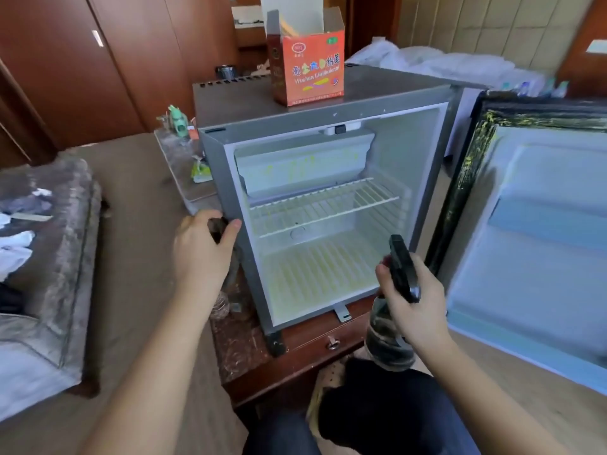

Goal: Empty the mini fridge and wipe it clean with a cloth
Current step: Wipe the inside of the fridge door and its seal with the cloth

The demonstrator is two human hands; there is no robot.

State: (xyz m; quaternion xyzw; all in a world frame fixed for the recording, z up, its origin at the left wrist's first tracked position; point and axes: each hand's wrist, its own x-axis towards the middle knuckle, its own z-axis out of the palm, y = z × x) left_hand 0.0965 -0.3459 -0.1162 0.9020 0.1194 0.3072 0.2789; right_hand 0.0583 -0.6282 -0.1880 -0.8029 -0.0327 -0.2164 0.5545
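The grey mini fridge (223, 165) stands open on a wooden cabinet (249, 353). Its inside holds only a white wire shelf (325, 208) and a freezer flap (302, 165). Yellow stains mark the flap and the ribbed floor (315, 274). The door (532, 241) is swung wide to the right. My left hand (200, 251) grips a small dark thing (218, 228), perhaps a cloth, at the fridge's left front edge. In front of the fridge opening, low on the right, my right hand (417, 307) holds a spray bottle (387, 339) by its black trigger head, nozzle towards the inside.
An open orange carton (312, 70) sits on top of the fridge. A small table with a green item (177, 121) stands behind the fridge on the left. A grey armchair (56, 257) is at the left and a bed with white linen (427, 60) at the back right. My dark-trousered knee is at the bottom.
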